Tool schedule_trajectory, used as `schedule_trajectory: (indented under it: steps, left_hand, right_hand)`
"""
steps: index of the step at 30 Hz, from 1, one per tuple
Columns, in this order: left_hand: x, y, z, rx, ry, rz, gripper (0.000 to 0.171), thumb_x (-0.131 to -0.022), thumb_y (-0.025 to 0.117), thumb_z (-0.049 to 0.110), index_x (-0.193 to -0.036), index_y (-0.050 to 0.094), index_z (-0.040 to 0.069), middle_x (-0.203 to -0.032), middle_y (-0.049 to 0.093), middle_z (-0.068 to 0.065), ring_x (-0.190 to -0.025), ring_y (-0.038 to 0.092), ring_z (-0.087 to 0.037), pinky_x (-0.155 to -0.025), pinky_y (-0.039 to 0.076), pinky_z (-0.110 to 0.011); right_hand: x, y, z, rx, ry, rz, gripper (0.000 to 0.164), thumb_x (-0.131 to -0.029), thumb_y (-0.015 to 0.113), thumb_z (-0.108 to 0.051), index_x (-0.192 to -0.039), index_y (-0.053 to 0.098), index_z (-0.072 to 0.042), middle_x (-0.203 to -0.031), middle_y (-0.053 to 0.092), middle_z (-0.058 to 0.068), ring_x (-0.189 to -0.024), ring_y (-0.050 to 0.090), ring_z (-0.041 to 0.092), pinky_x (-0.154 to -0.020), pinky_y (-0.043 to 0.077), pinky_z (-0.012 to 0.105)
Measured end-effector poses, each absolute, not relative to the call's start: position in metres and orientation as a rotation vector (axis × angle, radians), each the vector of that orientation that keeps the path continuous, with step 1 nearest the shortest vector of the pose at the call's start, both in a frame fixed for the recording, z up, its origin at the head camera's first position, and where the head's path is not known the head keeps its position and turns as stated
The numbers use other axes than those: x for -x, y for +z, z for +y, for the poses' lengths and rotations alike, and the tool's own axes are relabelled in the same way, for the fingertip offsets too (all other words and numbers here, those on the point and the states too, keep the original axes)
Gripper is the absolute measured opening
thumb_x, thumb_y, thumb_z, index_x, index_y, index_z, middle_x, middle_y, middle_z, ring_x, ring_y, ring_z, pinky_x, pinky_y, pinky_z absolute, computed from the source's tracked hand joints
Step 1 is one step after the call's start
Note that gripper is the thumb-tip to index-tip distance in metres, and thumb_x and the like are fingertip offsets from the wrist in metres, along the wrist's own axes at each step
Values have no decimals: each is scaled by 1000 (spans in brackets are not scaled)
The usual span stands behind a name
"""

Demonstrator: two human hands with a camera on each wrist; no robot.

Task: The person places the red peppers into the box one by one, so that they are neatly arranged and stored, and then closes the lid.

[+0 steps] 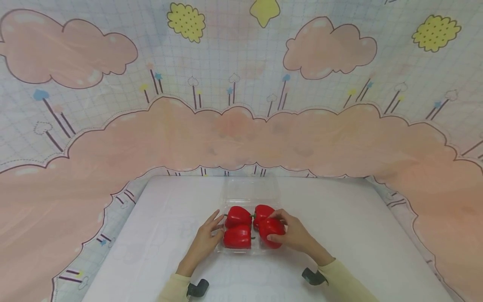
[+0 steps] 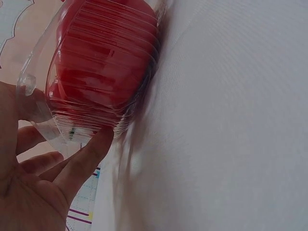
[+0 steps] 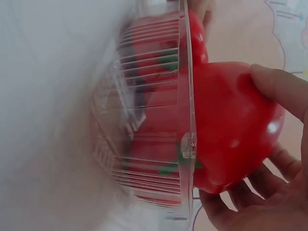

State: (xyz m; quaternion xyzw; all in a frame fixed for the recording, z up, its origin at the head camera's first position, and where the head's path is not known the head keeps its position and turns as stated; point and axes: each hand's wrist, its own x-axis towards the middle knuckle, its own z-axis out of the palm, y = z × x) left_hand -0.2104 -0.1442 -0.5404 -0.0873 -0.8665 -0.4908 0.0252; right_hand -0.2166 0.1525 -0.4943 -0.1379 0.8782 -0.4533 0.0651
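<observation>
My right hand [image 1: 296, 233] grips a red bell pepper [image 1: 270, 228], thumb on the near side and fingers on the far side. In the right wrist view this pepper [image 3: 236, 127] sticks up above the rim of a clear plastic container [image 3: 185, 96]. My left hand [image 1: 207, 237] holds the container's left side; in the left wrist view one finger [image 2: 91, 154] lies against the ribbed wall and the thumb is at the rim. Two more red peppers, a far one [image 1: 237, 216] and a near one [image 1: 237, 237], lie inside at left. Another pepper [image 1: 262, 212] sits at the far right, partly covered.
The container's clear lid [image 1: 250, 191] lies folded back on the far side. Everything stands on a white table [image 1: 170, 201]. Behind and around it hangs a patterned cloth [image 1: 241, 138] with clouds. Dark wrist-worn devices, one left [image 1: 198, 288] and one right [image 1: 314, 277], sit at the sleeves.
</observation>
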Motion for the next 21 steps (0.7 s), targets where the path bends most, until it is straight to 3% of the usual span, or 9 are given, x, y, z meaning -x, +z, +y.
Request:
schedule_trajectory:
  steps: [21]
  left_hand:
    - [209,-540,-144,292,-1509,-2672,51,-93,60,8,-143,50,4,-158,36,-14,-120,63,-35,-87,59,-39]
  right_hand:
    - [212,-493,147,610,-1192,2763,63,-71,87,-31,-125,55,-23,-131,57,3,-124,51,26,-85,61,44]
